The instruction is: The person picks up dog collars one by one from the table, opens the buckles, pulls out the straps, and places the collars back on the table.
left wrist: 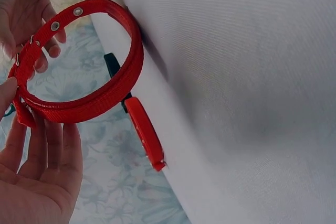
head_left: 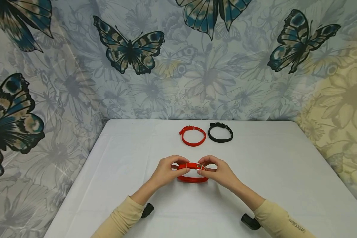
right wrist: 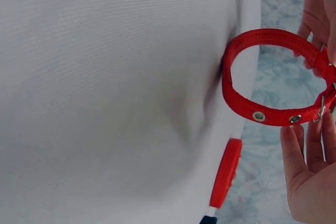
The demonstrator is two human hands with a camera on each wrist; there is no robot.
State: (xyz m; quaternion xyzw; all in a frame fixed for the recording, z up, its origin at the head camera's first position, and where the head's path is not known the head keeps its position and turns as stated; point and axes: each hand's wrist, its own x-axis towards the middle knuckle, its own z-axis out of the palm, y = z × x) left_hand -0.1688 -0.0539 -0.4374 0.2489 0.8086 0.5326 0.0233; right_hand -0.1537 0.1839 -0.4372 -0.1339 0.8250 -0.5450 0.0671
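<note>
A red collar (head_left: 192, 179), buckled into a loop, is held up between both hands over the white table. My left hand (head_left: 168, 169) pinches its strap on the left, by the tail end, between thumb and fingers. On the right, my right hand (head_left: 221, 170) pinches the band next to the metal buckle (head_left: 199, 166). The bottom of the loop is right at the tabletop. In the left wrist view, metal eyelets (left wrist: 55, 25) line the collar's band. The right wrist view shows the same collar (right wrist: 273, 36) with a metal ring (right wrist: 320, 107) near the right fingers.
Farther back on the white table (head_left: 131, 148) lie a second red collar (head_left: 193, 144) and, to its right, a black collar (head_left: 220, 140), both closed into loops. A butterfly-print cloth (head_left: 154, 89) hangs behind the table's far edge. Dark wrist devices (head_left: 251, 222) stick out by the sleeves.
</note>
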